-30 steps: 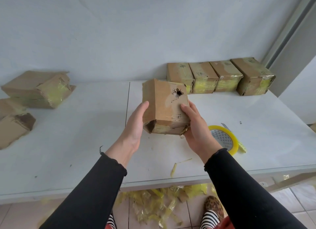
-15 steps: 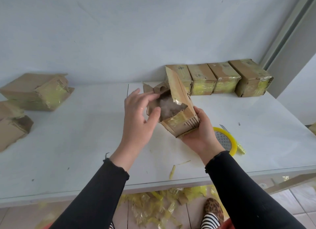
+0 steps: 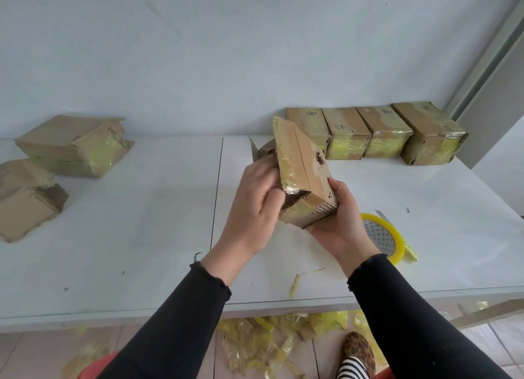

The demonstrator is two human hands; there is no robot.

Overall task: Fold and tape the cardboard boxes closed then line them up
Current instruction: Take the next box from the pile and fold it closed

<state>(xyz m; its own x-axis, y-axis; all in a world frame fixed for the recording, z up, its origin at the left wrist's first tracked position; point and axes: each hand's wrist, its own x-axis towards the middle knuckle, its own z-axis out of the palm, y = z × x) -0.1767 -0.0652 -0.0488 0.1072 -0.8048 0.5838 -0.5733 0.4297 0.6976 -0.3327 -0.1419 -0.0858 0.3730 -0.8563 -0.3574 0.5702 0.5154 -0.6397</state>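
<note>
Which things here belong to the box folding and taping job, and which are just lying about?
Part of the job:
held cardboard box, in left hand and right hand
yellow tape roll
row of four taped boxes
untaped boxes at left

Lying about:
tape scraps on floor
tape scrap on table

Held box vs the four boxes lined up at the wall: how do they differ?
The held box is off the table, tilted, gripped by the left hand and right hand; the four lined-up boxes rest flat in a row. The held box's near end gapes open; theirs are taped over. Both are brown cardboard with yellowish tape.
</note>
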